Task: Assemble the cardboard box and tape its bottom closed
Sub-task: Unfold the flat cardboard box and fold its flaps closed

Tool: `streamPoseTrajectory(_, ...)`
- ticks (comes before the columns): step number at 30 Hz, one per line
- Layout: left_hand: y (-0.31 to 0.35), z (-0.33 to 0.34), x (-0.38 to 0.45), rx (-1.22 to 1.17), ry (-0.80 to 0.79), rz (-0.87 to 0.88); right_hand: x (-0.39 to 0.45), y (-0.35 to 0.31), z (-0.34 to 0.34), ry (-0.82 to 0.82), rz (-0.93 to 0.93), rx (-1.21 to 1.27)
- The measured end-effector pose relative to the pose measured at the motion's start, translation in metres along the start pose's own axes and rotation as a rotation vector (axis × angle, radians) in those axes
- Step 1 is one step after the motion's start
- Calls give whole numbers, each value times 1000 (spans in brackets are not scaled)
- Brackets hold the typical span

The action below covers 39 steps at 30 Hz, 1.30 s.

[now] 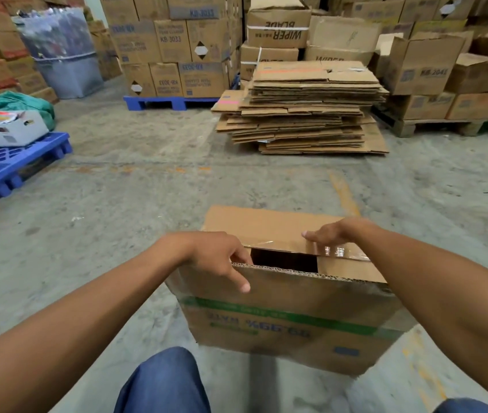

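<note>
- The concrete floor (pixel 135 192) spreads wide, with faded orange marks across it and bare ground between the person and the stock behind.
- Stacked cartons (pixel 174 43) stand along the back on a blue pallet (pixel 171 102); more cartons on a wooden pallet (pixel 433 126) sit at the far right.
- A pile of flat cardboard (pixel 308 108) lies on the floor in the middle distance, well apart from the box and straight beyond it.
- A second blue pallet (pixel 25 162) at the left carries white cases and a green bundle (pixel 19 104).
- A wrapped grey bin (pixel 63 52) stands at the back left.
- Nothing lies on the floor between the box and the pile.
- The box (pixel 290 311) stands on the floor just ahead of the person's knees (pixel 162 380), its long axis running left to right, slightly skewed. Its print reads upside down, so the upturned side faces the camera; the far flap is folded flat, and a dark gap shows between the flaps.
- A strip of clear tape (pixel 335 251) glints on the right flap.
- The left hand (pixel 215 254) rests at the box's near left corner, fingers loosely spread, the forefinger pointing down over the near wall; it grips nothing.
- The right hand (pixel 335 234) lies palm down on the far flap, fingers together and flat, tips touching the cardboard beside the tape.
</note>
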<state>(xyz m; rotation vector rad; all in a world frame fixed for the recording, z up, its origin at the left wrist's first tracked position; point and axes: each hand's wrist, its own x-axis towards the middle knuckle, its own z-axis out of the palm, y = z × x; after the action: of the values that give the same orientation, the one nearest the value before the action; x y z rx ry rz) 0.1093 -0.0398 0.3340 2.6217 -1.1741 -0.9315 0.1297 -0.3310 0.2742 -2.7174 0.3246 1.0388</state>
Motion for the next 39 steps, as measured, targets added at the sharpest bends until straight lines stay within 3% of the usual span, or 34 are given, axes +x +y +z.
streamPoseTrajectory(3, -15, 16, 24, 303, 502, -123, -12, -13, -21, -30, -28, 184)
streamPoseTrajectory(5, -40, 36, 42, 211, 672, -237, -17, -17, -27, 60, -65, 256)
streamPoseTrajectory(8, -74, 72, 65, 51, 550, -447, -10, -7, -13, 271, -187, 123)
streamPoseTrajectory(10, -87, 95, 76, -54, 451, -517, -4, 14, 22, 289, -199, 8)
streamPoseTrajectory(13, -93, 104, 85, -75, 511, -512, 0, 51, 89, 412, -115, -53)
streamPoseTrajectory(16, -93, 104, 88, -73, 522, -524, 1, 68, 112, 583, -115, -60)
streamPoseTrajectory(24, -48, 131, 78, -65, 568, -541, 3, 89, 112, 606, -112, -72)
streamPoseTrajectory(30, -57, 121, 86, 10, 538, -493, -1, 79, 113, 608, -57, -16)
streamPoseTrajectory(39, -82, 110, 114, 134, 630, -416, 34, 83, 91, 680, 95, 86)
